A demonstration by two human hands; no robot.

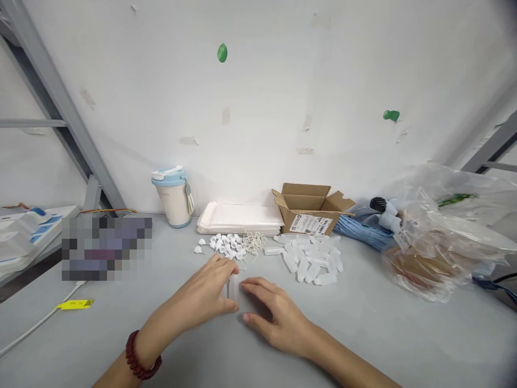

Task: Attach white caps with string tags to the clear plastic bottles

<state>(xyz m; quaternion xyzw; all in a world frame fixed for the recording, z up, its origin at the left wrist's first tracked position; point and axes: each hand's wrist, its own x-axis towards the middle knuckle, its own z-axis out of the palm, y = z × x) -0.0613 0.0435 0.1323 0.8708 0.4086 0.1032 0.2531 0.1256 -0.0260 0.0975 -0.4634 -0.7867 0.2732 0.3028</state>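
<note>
My left hand (pixel 202 291) curls around a small translucent plastic tube (pixel 233 288) at the front middle of the table, its fingers at the far end and the thumb at the near end. Just to the right, my right hand (pixel 277 312) holds nothing; its thumb and fingers are apart, with the fingertips close beside the tube. Beyond my left hand lies a pile of small white caps (pixel 228 245). Next to them is a tangle of thin off-white cords (pixel 253 242). Many similar translucent tubes (pixel 311 256) lie heaped to the right.
A stack of white padded envelopes (pixel 242 216) and an open cardboard box (pixel 309 213) stand by the wall. Left are a blue-lidded tumbler (pixel 173 199) and a white cable (pixel 40 323). Blue fabric (pixel 363 229) and clear plastic bags (pixel 432 258) lie right.
</note>
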